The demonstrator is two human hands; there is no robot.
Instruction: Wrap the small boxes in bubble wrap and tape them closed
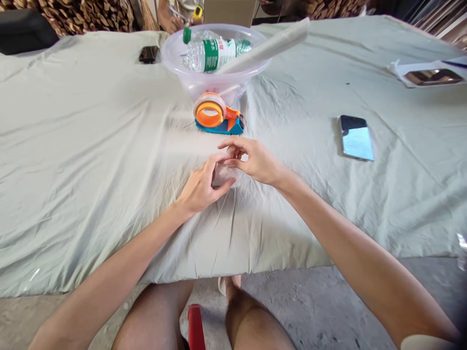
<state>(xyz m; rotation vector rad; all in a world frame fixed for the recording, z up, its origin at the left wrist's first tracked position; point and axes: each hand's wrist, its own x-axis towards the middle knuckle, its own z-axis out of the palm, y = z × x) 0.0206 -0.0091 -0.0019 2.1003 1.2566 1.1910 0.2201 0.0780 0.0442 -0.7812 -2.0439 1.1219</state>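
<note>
Thing in hand: a small translucent plastic piece [223,176] sits low over the pale green cloth-covered tabletop [91,146], near the front edge and between both hands.
Left hand: the left hand [200,188] has its fingers curled round the near side of the piece, thumb underneath, grasping it.
Right hand: the right hand [256,161] pinches the piece's far edge with thumb and bent fingers, the forefinger lifted free.
Doing it well: I judge that the left grip should stay steady while the right fingers work the thin edge. The piece looks flimsy, so light pressure would suit it.
Ahead: the orange and blue tape dispenser [218,115] stands just beyond the hands. Behind it, the clear plastic bowl [170,48] holds a green-labelled water bottle [215,52] and a pale rolled tube [270,44].
Right side: a glossy smartphone [355,137] lies well apart.
Open room: bare cloth spreads to the left.
Edges: the cloth drops off the front edge just below the wrists, so small bits could slip down.
</note>
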